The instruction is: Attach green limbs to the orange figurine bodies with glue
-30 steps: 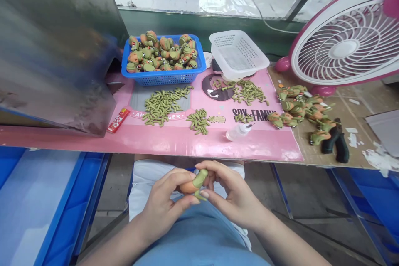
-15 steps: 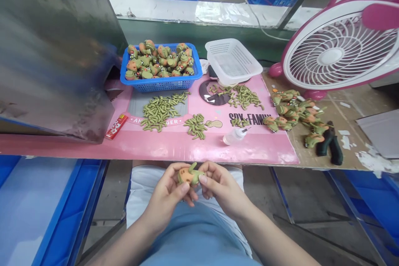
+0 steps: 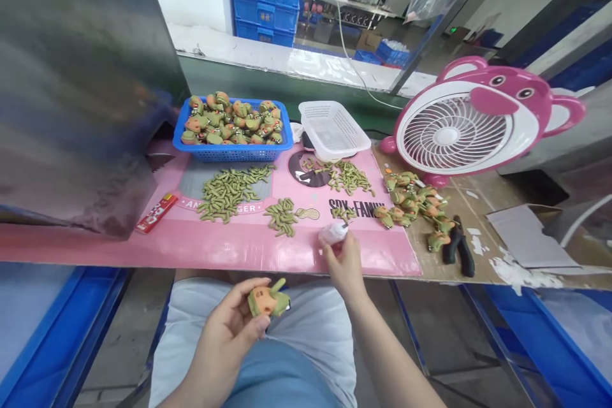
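The largest thing is the dark metal cabinet (image 3: 86,76), which stands at the left side of the table, next to the pink mat (image 3: 205,248). At the right, the pink-and-white fan (image 3: 444,137) stands on the brown board. Behind the mat's piles, the blue basket (image 3: 234,152) is full of green-and-orange figures, and beside it is the white basket (image 3: 335,131), tilted. The left hand (image 3: 227,328) is in front of the table, above the lap; its fingers are bent and, together with the thumb, they pinch the held figure (image 3: 268,301), whose thin green part points up. The right hand (image 3: 347,268) is over the front of the mat, with its thumb and forefinger at the small bottle (image 3: 331,233) and touching it; if they are closed firmly, I cannot tell. The other fingers are partly hidden. On the brown board the loose figures (image 3: 411,201) lie together, near the black-handled tool (image 3: 461,252). The smallest are the green pieces (image 3: 224,194), which lie in several piles on the mat.
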Demonstrator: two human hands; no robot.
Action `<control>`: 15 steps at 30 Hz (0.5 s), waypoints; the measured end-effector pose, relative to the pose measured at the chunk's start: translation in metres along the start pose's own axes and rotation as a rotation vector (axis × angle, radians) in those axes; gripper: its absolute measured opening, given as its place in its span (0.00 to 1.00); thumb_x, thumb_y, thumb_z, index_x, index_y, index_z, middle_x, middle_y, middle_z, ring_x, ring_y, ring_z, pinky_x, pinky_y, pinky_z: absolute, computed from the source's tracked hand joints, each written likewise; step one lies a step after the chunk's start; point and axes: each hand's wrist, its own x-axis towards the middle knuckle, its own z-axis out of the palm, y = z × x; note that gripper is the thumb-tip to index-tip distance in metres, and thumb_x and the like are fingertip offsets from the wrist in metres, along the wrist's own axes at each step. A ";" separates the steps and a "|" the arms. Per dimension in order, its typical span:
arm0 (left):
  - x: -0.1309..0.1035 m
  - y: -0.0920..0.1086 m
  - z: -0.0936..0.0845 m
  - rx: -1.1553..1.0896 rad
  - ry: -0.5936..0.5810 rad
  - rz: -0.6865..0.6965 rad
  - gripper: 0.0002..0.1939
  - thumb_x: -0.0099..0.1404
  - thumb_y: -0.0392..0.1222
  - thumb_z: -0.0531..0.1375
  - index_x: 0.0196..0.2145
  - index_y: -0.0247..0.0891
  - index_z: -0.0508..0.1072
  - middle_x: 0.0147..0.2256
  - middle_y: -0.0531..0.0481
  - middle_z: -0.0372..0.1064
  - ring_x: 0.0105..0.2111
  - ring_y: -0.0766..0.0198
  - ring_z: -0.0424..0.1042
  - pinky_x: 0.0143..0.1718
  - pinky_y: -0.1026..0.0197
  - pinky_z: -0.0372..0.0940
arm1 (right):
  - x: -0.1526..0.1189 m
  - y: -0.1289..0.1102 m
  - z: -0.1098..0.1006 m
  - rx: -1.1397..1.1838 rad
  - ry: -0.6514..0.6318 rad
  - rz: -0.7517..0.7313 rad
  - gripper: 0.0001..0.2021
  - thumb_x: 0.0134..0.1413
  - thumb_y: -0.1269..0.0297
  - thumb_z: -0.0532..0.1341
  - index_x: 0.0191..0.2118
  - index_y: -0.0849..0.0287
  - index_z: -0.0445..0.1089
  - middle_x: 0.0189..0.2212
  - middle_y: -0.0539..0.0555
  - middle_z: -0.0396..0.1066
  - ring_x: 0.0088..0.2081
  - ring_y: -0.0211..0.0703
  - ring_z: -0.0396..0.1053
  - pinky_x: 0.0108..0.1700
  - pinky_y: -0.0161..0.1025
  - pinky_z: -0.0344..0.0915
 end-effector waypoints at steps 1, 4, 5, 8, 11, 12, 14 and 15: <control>-0.001 0.001 0.001 -0.013 0.002 0.006 0.16 0.48 0.42 0.67 0.37 0.42 0.74 0.26 0.54 0.71 0.20 0.70 0.64 0.21 0.70 0.63 | -0.002 -0.002 0.001 0.003 -0.031 -0.004 0.13 0.45 0.57 0.60 0.34 0.59 0.60 0.30 0.53 0.59 0.37 0.48 0.59 0.40 0.45 0.58; -0.005 0.006 0.000 -0.053 0.011 0.026 0.14 0.48 0.44 0.67 0.34 0.42 0.74 0.24 0.54 0.71 0.20 0.69 0.65 0.21 0.68 0.63 | -0.021 -0.013 -0.002 0.045 -0.134 -0.035 0.11 0.51 0.56 0.54 0.35 0.57 0.58 0.29 0.51 0.59 0.32 0.44 0.60 0.35 0.42 0.60; -0.006 0.007 -0.002 -0.063 0.013 0.032 0.14 0.48 0.46 0.67 0.33 0.41 0.74 0.23 0.54 0.70 0.20 0.69 0.65 0.21 0.68 0.63 | -0.030 -0.019 -0.006 0.080 -0.189 -0.054 0.11 0.52 0.56 0.54 0.37 0.57 0.57 0.29 0.50 0.59 0.31 0.43 0.60 0.33 0.40 0.61; -0.010 0.007 -0.008 -0.072 0.034 0.043 0.15 0.50 0.50 0.65 0.33 0.38 0.75 0.21 0.52 0.69 0.19 0.67 0.65 0.19 0.66 0.62 | -0.054 -0.037 -0.019 0.231 -0.316 -0.096 0.12 0.53 0.56 0.54 0.41 0.54 0.55 0.26 0.48 0.61 0.26 0.40 0.62 0.27 0.36 0.61; -0.011 0.004 -0.013 -0.070 0.050 0.043 0.16 0.51 0.49 0.64 0.36 0.38 0.75 0.23 0.50 0.70 0.20 0.66 0.65 0.19 0.65 0.62 | -0.066 -0.053 -0.031 0.289 -0.289 -0.155 0.14 0.52 0.58 0.57 0.44 0.54 0.58 0.28 0.52 0.65 0.27 0.42 0.67 0.26 0.36 0.62; -0.012 0.004 -0.013 -0.071 0.048 0.042 0.16 0.51 0.49 0.64 0.36 0.38 0.75 0.23 0.50 0.70 0.20 0.66 0.65 0.19 0.65 0.62 | -0.068 -0.058 -0.034 0.285 -0.258 -0.184 0.14 0.52 0.57 0.57 0.44 0.55 0.60 0.31 0.54 0.66 0.30 0.44 0.68 0.28 0.38 0.64; -0.012 0.005 -0.013 -0.070 0.035 0.035 0.17 0.50 0.50 0.65 0.36 0.39 0.76 0.23 0.51 0.70 0.19 0.66 0.65 0.19 0.65 0.61 | -0.071 -0.063 -0.038 0.303 -0.198 -0.211 0.15 0.51 0.55 0.58 0.43 0.55 0.63 0.34 0.57 0.67 0.33 0.48 0.69 0.31 0.41 0.65; -0.013 0.006 -0.013 -0.069 0.025 0.035 0.17 0.50 0.51 0.65 0.36 0.39 0.76 0.22 0.51 0.69 0.19 0.66 0.65 0.18 0.65 0.61 | -0.073 -0.065 -0.039 0.311 -0.201 -0.202 0.16 0.51 0.53 0.57 0.43 0.55 0.63 0.34 0.57 0.67 0.34 0.48 0.68 0.31 0.41 0.66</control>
